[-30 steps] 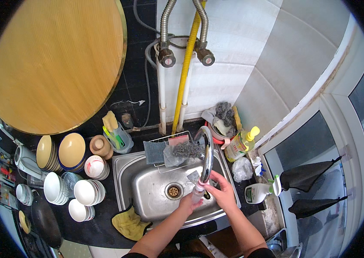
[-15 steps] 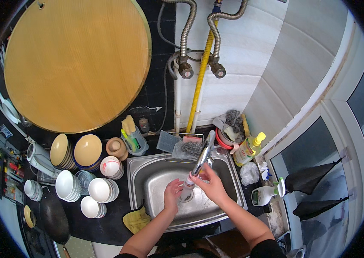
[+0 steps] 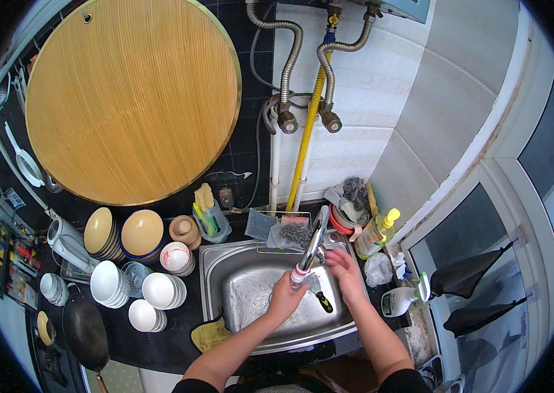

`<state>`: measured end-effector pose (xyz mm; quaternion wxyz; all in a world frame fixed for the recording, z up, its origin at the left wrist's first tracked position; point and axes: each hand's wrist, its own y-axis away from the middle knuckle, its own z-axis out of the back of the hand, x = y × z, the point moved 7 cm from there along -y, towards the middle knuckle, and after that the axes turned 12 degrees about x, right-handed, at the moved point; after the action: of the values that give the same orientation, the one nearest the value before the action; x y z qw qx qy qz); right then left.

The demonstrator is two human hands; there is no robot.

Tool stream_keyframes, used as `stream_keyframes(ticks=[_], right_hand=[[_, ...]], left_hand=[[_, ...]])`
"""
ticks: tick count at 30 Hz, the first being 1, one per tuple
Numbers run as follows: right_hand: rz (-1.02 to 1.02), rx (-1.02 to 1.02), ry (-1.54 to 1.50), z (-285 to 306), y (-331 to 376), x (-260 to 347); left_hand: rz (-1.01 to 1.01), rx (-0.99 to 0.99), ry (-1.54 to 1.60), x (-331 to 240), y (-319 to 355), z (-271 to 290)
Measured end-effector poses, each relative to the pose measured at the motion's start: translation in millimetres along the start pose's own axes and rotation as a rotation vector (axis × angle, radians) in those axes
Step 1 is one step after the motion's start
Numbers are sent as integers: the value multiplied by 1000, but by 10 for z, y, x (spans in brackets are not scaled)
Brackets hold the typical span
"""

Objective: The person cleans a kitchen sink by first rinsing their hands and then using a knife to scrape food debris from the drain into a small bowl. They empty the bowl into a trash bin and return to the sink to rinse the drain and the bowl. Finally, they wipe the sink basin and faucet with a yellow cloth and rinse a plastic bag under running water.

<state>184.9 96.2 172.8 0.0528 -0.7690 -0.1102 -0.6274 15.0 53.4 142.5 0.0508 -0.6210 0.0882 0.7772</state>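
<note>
**Both hands at the tap over the steel sink**

The left hand (image 3: 285, 296) curls its fingers around the pink-and-white nozzle end of the curved chrome tap (image 3: 311, 245), gripping it where the water would leave, above the rectangular stainless-steel sink (image 3: 221, 275). The right hand (image 3: 342, 270) lies further right, near the tap's base, fingers loosely spread; whether it presses anything I cannot tell. A dark-handled utensil (image 3: 323, 302) lies in the basin between the forearms. White bowls (image 3: 159, 290) are stacked on the dark worktop (image 3: 165, 344) to the left, within reach.
</note>
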Motion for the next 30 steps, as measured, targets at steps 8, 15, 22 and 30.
stream_keyframes(ticks=[8,15,22,30], right_hand=[[-252,-125,707,528,-111,-754],[204,132,74,-167,-112,127],[-39,196,37,-676,-244,321],[21,188,48,-545,-251,367]], left_hand=[[-269,-63,-398,-227,-46,84],[-172,31,-59,-113,-103,-5],[-215,46,26,136,-257,-130],[-190,31,-94,-80,-227,-103]])
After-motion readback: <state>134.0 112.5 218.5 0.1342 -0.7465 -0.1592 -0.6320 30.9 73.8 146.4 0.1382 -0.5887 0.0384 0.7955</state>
